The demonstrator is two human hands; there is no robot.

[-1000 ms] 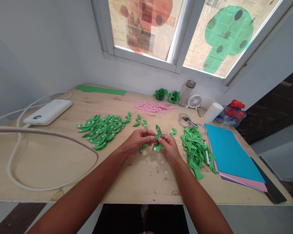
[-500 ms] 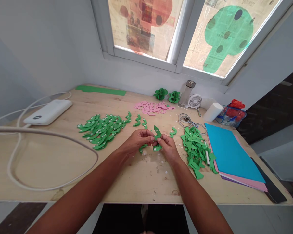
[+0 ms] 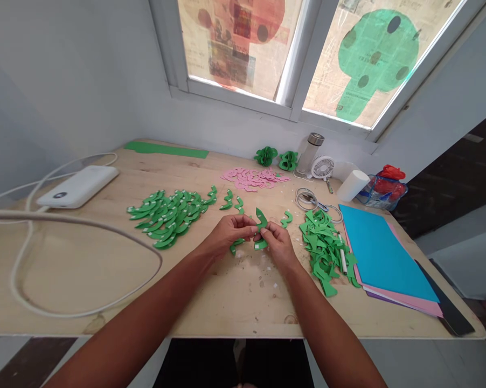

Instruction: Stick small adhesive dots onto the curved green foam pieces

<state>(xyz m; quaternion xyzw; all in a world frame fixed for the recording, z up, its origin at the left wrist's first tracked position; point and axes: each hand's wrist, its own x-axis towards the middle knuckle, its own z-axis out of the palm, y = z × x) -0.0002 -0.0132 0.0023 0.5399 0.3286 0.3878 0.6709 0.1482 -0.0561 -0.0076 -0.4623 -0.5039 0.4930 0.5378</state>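
Note:
Both hands meet over the middle of the wooden table (image 3: pixel 227 302). A curved green paper piece (image 3: pixel 261 217) is pinched between them, its pointed end up and a white patch on its lower end. My left hand (image 3: pixel 233 233) grips its left side with closed fingers, and my right hand (image 3: pixel 280 245) is closed on its right side. Fingers cover the middle of the piece. Beyond the hands lie single wavy green pieces (image 3: pixel 286 219) with white patches. To the left is a large heap of such patched green pieces (image 3: pixel 170 215).
Green scraps (image 3: pixel 321 248) with a white pen (image 3: pixel 343 258) lie right of my right hand, beside blue sheets (image 3: pixel 384 248). Pink cutouts (image 3: pixel 255 179), two green paper balls (image 3: pixel 266 156), a bottle (image 3: pixel 310 153) and a fan (image 3: pixel 323 167) stand behind. A cabled power bank (image 3: pixel 78 187) is left.

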